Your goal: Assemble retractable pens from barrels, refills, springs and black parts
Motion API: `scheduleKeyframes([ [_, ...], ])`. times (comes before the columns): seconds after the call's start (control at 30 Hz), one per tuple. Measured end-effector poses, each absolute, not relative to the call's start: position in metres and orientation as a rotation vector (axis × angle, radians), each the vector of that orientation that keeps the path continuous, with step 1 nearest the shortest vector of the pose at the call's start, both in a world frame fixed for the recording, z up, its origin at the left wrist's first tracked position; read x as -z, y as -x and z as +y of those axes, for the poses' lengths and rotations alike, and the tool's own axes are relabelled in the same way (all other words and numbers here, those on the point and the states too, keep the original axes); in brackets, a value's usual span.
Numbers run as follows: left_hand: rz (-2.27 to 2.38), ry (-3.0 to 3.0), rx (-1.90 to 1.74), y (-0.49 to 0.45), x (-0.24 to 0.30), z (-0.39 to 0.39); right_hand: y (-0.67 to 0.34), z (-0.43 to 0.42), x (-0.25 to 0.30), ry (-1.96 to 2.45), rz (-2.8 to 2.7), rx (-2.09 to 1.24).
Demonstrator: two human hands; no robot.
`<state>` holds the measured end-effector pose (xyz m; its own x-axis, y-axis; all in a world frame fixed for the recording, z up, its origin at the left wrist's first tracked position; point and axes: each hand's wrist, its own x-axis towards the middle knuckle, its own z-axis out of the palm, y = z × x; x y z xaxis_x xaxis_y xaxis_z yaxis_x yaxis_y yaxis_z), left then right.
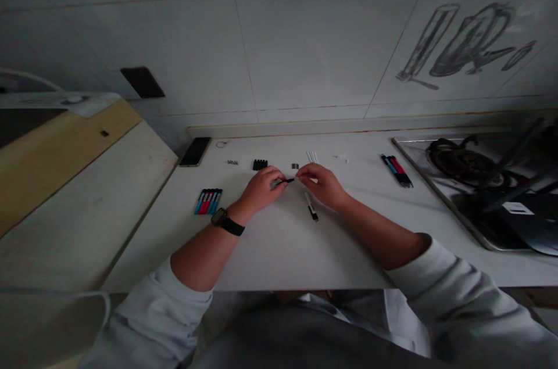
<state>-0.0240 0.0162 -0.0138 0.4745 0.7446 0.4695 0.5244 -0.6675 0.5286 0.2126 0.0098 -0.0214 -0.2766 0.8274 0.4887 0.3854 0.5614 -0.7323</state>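
My left hand (pixel 261 187) and my right hand (pixel 321 184) meet above the middle of the white counter (pixel 279 241). Both are closed in a pinch on a thin dark pen part (pixel 285 181) that spans between the fingertips. A black watch sits on my left wrist. A white pen with a black tip (pixel 311 207) lies on the counter just below my right hand. A row of small black caps (pixel 260 164) rests just beyond my left hand. White tubes (pixel 312 157) lie beyond my right hand.
Blue and red pens (pixel 208 201) lie in a bunch at the left, another bunch (pixel 396 170) at the right. A dark phone (pixel 195 151) lies at the counter's far left corner. A gas stove (pixel 488 183) fills the right side. A tiled wall stands behind.
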Motion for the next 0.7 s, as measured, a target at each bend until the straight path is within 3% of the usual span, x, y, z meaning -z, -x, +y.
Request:
scheduleKeyframes([
  [0.27, 1.055, -2.411, -1.005, 0.0237, 0.0101, 0.0141, -0.2066, 0.0108, 0.0235, 1.006, -1.648, -0.946],
  [0.7, 1.0, -2.371, -1.022, 0.0231, 0.0096, 0.0127, -0.2072, 0.0117, 0.029, 1.016, -1.659, -0.963],
])
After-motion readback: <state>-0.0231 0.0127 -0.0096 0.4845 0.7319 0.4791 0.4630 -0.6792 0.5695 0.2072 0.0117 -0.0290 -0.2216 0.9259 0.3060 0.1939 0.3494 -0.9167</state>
